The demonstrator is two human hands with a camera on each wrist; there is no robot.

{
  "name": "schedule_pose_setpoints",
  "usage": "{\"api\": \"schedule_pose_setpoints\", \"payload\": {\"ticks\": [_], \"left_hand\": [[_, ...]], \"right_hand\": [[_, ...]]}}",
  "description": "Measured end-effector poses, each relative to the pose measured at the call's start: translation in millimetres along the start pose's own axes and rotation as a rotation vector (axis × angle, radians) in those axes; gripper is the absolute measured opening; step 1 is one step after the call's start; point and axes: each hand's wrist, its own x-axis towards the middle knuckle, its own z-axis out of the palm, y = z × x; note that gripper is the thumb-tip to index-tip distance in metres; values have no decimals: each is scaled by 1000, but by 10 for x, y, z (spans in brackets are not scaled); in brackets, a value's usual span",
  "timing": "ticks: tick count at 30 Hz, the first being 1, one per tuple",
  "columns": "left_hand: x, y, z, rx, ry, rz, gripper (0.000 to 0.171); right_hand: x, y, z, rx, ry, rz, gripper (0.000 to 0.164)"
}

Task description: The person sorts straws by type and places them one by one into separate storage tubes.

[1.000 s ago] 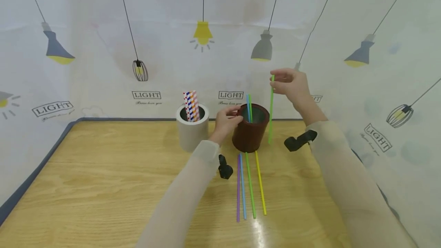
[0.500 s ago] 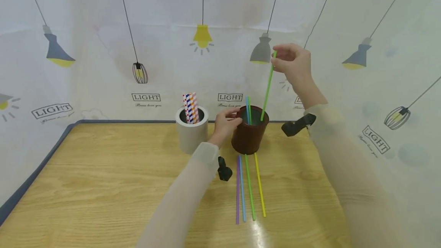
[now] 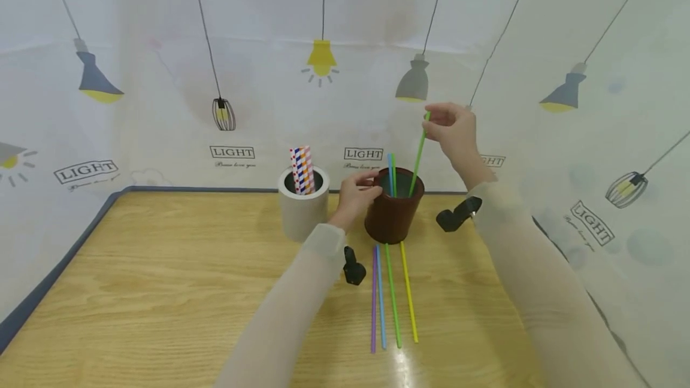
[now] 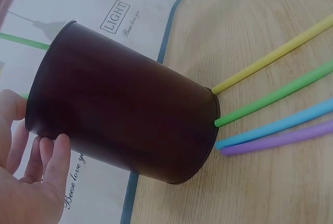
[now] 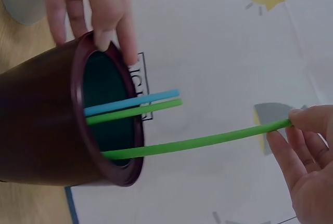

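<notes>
In the head view, my right hand (image 3: pixel 454 135) pinches a green straw (image 3: pixel 418 157) near its top end. The straw slants down, its lower end inside the mouth of a dark brown cylindrical cup (image 3: pixel 392 218). A blue straw (image 5: pixel 135 102) and another green straw (image 5: pixel 138 113) stand in that cup, seen in the right wrist view. My left hand (image 3: pixel 354 197) holds the cup at the left side of its rim, fingers and thumb around the edge. The left wrist view shows its fingertips (image 4: pixel 62 143) against the dark wall.
A white cup (image 3: pixel 303 214) with several patterned straws (image 3: pixel 303 170) stands left of the brown one. In front lie a purple straw (image 3: pixel 374 304), a blue straw (image 3: pixel 381 301), a green straw (image 3: pixel 393 301) and a yellow straw (image 3: pixel 409 295) on the wooden table (image 3: pixel 178 280).
My right hand has lifted the green straw from beside the brown cup, moved its lower end over the mouth, then lowered it inside. My left hand has stayed at the rim.
</notes>
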Motion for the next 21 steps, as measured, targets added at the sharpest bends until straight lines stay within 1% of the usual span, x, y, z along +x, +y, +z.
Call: {"api": "schedule_pose_setpoints", "payload": {"ticks": [5,13,18,21], "left_hand": [[11,-10,3,-7,0,-2,38],[18,-29,1,6,7,-3,37],[11,-18,7,7,8,3,37],[6,-8,10,10,12,4,37]], "right_hand": [[6,194,13,-15,-5,34,25],[-21,475,77,-125,-46,34,29],[-52,580,118,-146,-84,33,30],[-64,630,145,-159,-107,49,31]]}}
